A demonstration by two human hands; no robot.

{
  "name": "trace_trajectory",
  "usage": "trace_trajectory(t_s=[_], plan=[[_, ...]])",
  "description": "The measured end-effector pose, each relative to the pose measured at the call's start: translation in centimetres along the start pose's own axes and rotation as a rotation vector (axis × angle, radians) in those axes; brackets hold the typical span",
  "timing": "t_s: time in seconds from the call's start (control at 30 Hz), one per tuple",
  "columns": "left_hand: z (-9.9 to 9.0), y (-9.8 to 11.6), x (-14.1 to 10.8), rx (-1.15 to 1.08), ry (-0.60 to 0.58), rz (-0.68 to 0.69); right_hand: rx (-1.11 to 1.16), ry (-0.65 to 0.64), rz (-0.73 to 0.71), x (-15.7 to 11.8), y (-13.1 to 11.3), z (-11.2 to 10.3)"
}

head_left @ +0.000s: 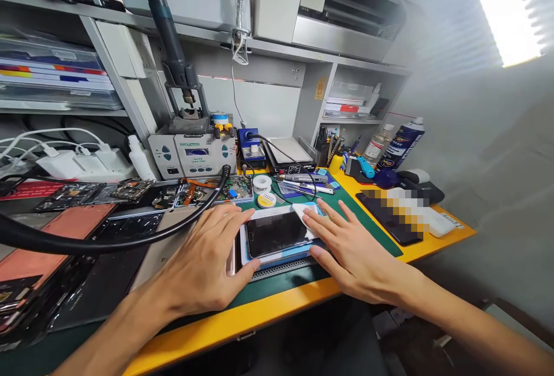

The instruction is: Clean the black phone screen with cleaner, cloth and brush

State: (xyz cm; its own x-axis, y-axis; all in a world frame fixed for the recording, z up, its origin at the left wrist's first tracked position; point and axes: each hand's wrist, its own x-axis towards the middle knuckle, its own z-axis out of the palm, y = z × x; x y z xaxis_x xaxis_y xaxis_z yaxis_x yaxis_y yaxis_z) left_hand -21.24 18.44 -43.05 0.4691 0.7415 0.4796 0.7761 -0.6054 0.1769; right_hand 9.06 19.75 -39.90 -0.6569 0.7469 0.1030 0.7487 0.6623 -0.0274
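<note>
Over the near yellow bench edge (pixel 242 319), I'm spreading my left hand (pixel 212 258) around the left end of the blue-and-white base (pixel 281 259), and spreading my right hand (pixel 346 246), fingertips meeting a white cloth (pixel 299 210). The black phone (pixel 272 235) is lying on the base between them. Green mat (pixel 381 232) is showing beyond; a far shelf (pixel 372 66) is holding stacked cases (pixel 346 102).

Black hose (pixel 108 245) left of phone (pixel 274 234)
</note>
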Motion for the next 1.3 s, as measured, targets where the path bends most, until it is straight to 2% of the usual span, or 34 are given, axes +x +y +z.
trace_trajectory(t_s=[0.13, 0.23, 0.33, 0.47, 0.57, 0.67, 0.73, 0.83, 0.97, 1.07, 1.17, 1.3], plan=[[0.0, 0.0, 0.1, -0.009, -0.002, -0.008, 0.026, 0.021, -0.004, 1.7, -1.5, 0.5], [-0.2, 0.0, 0.2, -0.032, -0.003, 0.005, 0.105, 0.028, -0.075, 2.7, -3.7, 0.6], [-0.4, -0.1, 0.2, -0.055, -0.002, -0.010, 0.171, 0.009, -0.157, 2.3, -4.9, 0.4], [-0.3, 0.1, 0.1, -0.039, 0.007, -0.032, 0.103, -0.006, -0.153, -0.3, -3.7, 0.5], [-0.1, 0.1, 0.0, -0.025, 0.020, -0.018, -0.012, 0.056, -0.088, -2.3, -1.5, 1.0], [0.0, 0.1, 0.0, -0.019, 0.030, -0.010, -0.083, 0.107, -0.019, -2.8, -0.2, 1.6], [0.1, 0.1, 0.0, -0.017, 0.031, -0.012, -0.090, 0.127, 0.010, -2.3, -0.4, 1.9], [0.0, 0.2, 0.0, -0.009, 0.026, -0.005, -0.047, 0.162, 0.018, -1.0, -2.5, 2.3], [-0.2, 0.2, 0.0, -0.005, -0.001, 0.026, 0.100, 0.158, -0.067, 0.5, -6.8, 2.7], [-0.3, 0.0, 0.0, -0.011, -0.024, 0.039, 0.174, 0.143, -0.087, 0.7, -8.5, 2.9], [-0.3, -0.2, 0.1, -0.001, -0.025, 0.046, 0.156, 0.165, -0.051, -0.2, -7.8, 3.2], [-0.3, 0.0, 0.2, 0.020, -0.019, 0.046, 0.027, 0.215, 0.075, -2.6, -4.6, 3.4]])
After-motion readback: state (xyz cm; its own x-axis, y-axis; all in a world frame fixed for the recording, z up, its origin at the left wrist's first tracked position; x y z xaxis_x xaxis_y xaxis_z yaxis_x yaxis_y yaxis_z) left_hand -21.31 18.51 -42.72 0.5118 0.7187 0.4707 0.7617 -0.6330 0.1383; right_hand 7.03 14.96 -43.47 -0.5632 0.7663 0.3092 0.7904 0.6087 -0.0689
